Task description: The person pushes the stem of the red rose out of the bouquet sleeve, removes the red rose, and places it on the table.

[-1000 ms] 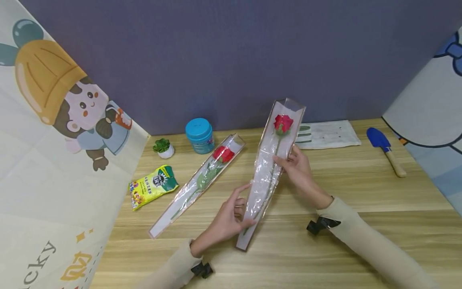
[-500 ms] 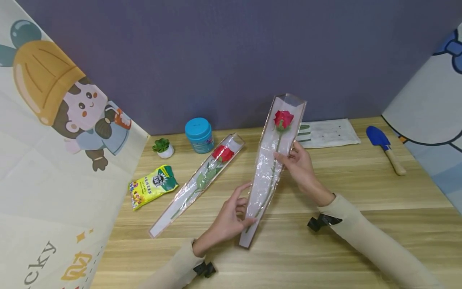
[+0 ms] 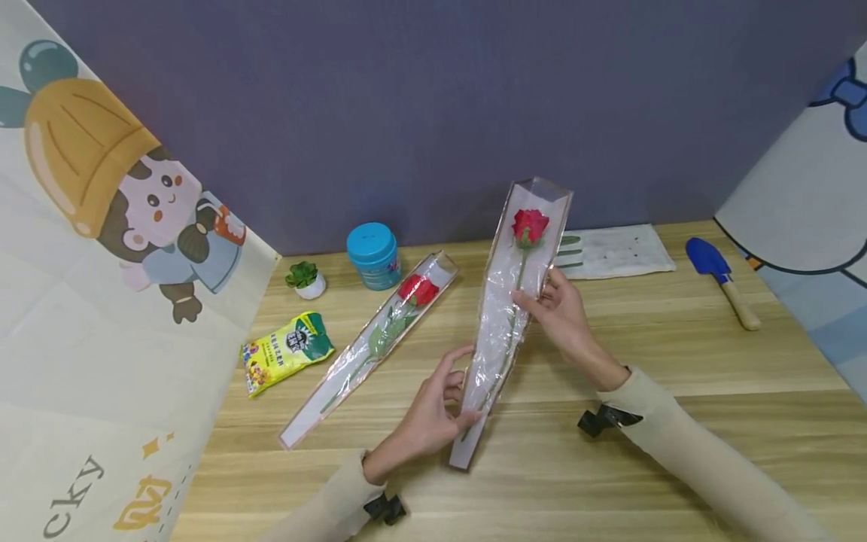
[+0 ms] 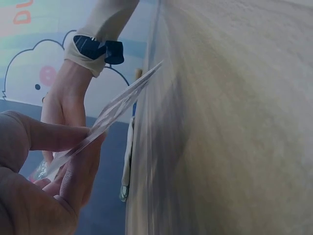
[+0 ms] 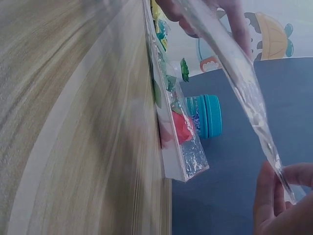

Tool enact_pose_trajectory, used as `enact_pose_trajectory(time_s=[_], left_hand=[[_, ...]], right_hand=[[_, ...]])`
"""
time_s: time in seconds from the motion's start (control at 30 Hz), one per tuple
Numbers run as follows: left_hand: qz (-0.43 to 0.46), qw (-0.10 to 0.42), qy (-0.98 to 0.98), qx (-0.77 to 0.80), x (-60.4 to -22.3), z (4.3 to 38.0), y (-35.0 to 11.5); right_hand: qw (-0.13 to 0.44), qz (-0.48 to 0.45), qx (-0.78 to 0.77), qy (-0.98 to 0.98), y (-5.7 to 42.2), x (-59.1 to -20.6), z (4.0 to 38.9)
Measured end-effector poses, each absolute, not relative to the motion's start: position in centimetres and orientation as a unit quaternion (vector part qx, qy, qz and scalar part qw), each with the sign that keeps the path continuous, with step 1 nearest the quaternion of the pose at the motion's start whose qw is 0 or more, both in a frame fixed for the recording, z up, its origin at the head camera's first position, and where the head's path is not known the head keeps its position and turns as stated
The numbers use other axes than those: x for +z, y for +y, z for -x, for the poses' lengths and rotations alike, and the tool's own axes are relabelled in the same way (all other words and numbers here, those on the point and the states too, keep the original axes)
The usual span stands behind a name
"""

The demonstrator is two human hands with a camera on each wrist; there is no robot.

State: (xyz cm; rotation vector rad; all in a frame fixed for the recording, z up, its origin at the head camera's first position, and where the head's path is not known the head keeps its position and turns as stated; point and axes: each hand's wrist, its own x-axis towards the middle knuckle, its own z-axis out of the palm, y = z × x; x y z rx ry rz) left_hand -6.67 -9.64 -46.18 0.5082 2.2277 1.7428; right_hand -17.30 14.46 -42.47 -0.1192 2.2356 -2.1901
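Observation:
A red rose in a long clear sleeve with a white backing (image 3: 497, 316) is held up over the table, flower end away from the person. My right hand (image 3: 562, 316) pinches its right edge below the bloom, thumb on the front. Lower down, my left hand (image 3: 436, 410) holds the narrow stem end between thumb and fingers. In the left wrist view the wrapped rose (image 4: 115, 107) shows edge-on, raised off the tabletop. A second wrapped rose (image 3: 382, 339) lies slanted on the table to the left.
Farther left are a small potted succulent (image 3: 306, 280), a blue-lidded jar (image 3: 374, 256) and a yellow-green packet (image 3: 287, 352). At the back right lie a white patterned cloth (image 3: 619, 251) and a blue trowel (image 3: 723, 282). A dark wall (image 3: 433, 113) stands behind the table (image 3: 576, 467).
The held rose rises slightly between the first and second frames, then dips a little. Both hands keep their hold on it. The things on the table stay put.

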Motion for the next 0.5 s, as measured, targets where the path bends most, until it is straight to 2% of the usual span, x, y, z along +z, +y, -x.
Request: enact_pose_trajectory(time_s=[0.5], left_hand=[[-0.172, 0.082, 0.783, 0.592, -46.18, 6.68, -9.5]], right_hand=[[0.027, 0.063, -0.686, 0.724, 14.13, -42.79, 16.54]])
